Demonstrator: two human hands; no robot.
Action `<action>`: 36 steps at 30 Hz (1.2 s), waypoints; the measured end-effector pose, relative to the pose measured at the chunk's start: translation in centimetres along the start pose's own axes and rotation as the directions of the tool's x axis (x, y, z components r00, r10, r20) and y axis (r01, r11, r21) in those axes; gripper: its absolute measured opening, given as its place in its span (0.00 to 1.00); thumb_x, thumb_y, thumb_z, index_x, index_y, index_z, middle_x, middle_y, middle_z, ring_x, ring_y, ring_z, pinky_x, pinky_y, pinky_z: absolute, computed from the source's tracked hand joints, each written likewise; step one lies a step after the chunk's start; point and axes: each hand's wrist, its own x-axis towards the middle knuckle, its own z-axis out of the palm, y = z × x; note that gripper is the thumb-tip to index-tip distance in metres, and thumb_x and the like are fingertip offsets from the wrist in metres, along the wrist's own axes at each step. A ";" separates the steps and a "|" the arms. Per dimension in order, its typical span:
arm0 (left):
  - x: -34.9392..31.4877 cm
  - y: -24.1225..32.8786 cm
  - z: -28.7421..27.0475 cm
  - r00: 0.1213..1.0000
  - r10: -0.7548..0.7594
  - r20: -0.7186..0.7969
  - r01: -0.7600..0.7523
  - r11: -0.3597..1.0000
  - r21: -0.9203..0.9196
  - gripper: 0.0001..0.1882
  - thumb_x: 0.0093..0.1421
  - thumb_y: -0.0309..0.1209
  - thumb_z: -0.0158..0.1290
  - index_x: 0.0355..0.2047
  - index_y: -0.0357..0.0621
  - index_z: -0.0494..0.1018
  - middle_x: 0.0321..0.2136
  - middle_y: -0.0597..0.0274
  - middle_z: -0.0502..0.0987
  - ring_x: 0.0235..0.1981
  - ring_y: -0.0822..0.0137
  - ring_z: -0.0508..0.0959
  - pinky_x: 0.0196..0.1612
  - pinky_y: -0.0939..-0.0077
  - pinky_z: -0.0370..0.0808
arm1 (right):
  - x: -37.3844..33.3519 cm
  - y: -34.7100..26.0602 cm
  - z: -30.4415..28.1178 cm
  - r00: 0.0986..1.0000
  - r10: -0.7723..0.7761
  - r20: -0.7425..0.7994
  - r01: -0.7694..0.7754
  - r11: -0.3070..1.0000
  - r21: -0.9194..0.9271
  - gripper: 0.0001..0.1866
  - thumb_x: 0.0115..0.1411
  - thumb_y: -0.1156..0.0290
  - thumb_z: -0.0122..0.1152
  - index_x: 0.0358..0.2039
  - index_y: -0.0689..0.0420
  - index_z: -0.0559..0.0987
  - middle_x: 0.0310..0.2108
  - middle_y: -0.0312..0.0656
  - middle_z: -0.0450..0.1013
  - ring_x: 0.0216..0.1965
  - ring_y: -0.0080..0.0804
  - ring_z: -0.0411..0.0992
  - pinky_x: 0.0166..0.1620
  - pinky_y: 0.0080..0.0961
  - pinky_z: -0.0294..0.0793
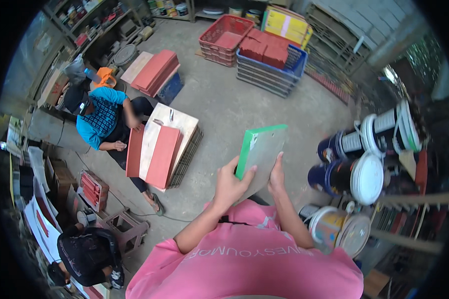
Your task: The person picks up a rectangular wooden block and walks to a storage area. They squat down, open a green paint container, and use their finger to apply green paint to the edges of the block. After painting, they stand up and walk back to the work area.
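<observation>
Just in front of the wearer's pink shirt [254,269], a flat grey panel [262,162] with bright green edges is held up at a tilt, above the concrete floor [217,107]. The left hand [234,182] grasps its left side, thumb laid over the grey face. The right hand [277,174] rests against its right side; whether those fingers curl round behind, I cannot tell.

Near the wearer's right side are stained buckets [329,224], and beyond them a dark bucket with a white lid [368,177] lies tipped toward the wearer. At lower left a person in black [90,256] bends forward near a stool [129,231].

Farther off, a co-worker in a blue top [102,112] sits at a pale board [187,117] set on a crate [189,154]; a red panel [164,149] lies on the board. Past that seat, red boards [157,72] lie stacked over a blue container [172,88]. At the far side, a red crate [227,35] stands beside a stack of blue crates [264,77] holding red blocks [264,47].
</observation>
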 end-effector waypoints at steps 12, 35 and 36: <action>38.9 -5.4 -2.8 0.895 0.215 -0.390 -0.182 0.976 0.122 0.16 0.58 0.32 0.62 0.44 0.36 0.79 0.24 0.43 0.80 0.20 0.64 0.82 0.26 0.69 0.75 | 47.8 -7.5 3.6 0.939 0.301 0.167 -0.194 0.863 -0.466 0.48 0.67 0.29 0.32 0.63 0.63 0.66 0.56 0.55 0.73 0.58 0.42 0.72 0.58 0.38 0.71; 107.0 -7.4 -35.9 0.679 -0.121 -0.725 0.196 0.980 0.020 0.10 0.59 0.31 0.61 0.37 0.36 0.79 0.15 0.56 0.75 0.12 0.73 0.65 0.19 0.71 0.63 | 113.7 -19.8 27.4 0.886 0.361 0.291 0.408 -0.309 -0.859 0.21 0.55 0.45 0.61 0.38 0.48 0.85 0.34 0.53 0.81 0.40 0.53 0.79 0.44 0.47 0.76; 108.8 -7.3 -37.5 0.664 -0.120 -0.738 0.208 0.978 0.029 0.10 0.59 0.31 0.61 0.37 0.36 0.79 0.15 0.55 0.74 0.12 0.73 0.65 0.19 0.72 0.63 | 116.6 -20.9 30.6 0.860 0.353 0.368 0.483 -0.332 -0.810 0.21 0.55 0.45 0.61 0.39 0.48 0.85 0.33 0.53 0.81 0.40 0.53 0.79 0.44 0.47 0.76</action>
